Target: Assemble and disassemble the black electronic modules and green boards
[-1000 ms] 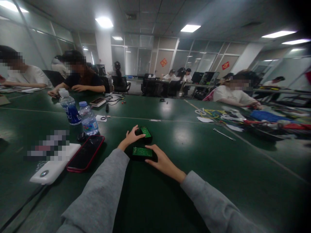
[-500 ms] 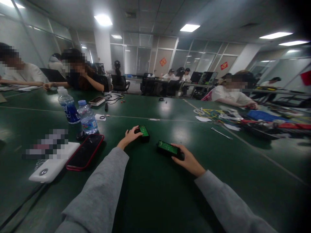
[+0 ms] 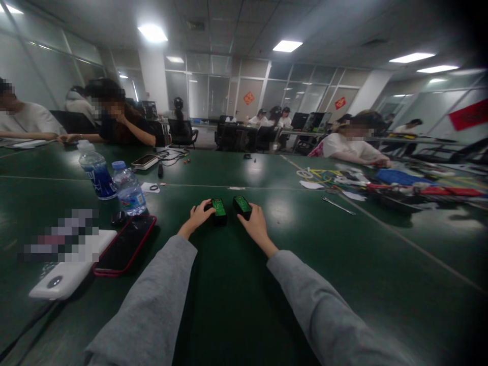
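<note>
The left hand (image 3: 198, 214) is closed around the left black box (image 3: 220, 220), the right hand (image 3: 254, 221) around the right black box (image 3: 237, 207), both by outer sides, probably leaving the green boards (image 3: 218, 206) inside exposed. Left of the left hand stand two bottles (image 3: 130, 190), contents unclear.

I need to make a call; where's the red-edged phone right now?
In the head view, the red-edged phone lies on the green table, left of the left hand, just right of the white device.
</note>
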The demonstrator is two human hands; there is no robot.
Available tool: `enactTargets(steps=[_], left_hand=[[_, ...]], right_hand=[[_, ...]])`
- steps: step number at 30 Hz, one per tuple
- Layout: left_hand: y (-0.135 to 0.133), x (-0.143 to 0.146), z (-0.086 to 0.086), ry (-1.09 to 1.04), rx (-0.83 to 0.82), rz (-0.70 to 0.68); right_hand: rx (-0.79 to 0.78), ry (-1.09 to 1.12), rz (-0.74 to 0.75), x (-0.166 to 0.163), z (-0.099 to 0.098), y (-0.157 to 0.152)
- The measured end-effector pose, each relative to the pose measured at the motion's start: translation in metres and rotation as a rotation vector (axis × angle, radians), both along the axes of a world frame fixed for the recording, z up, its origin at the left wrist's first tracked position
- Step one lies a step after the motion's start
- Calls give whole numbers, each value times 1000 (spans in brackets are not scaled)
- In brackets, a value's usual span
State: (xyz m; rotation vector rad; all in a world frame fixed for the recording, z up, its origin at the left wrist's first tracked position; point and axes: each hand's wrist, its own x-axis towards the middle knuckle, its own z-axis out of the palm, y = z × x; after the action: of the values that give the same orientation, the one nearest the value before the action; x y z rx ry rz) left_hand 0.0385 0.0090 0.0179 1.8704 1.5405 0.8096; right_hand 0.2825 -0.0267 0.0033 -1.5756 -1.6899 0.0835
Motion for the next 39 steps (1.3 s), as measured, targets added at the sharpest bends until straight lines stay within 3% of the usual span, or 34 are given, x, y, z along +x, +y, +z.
enactTargets(steps=[10, 16, 26, 39], left_hand=[[-5, 2, 7, 2, -10, 20], [-5, 4, 8, 27, -3, 35], [-5, 5, 4, 0, 32, 56], [-5, 5, 5, -1, 19, 62]], right_hand=[[59, 2, 78, 1, -5, -4], [43, -26, 254, -6, 0, -7], [26, -51, 410, -10, 2, -13], [-15, -141, 466, -11, 3, -17]])
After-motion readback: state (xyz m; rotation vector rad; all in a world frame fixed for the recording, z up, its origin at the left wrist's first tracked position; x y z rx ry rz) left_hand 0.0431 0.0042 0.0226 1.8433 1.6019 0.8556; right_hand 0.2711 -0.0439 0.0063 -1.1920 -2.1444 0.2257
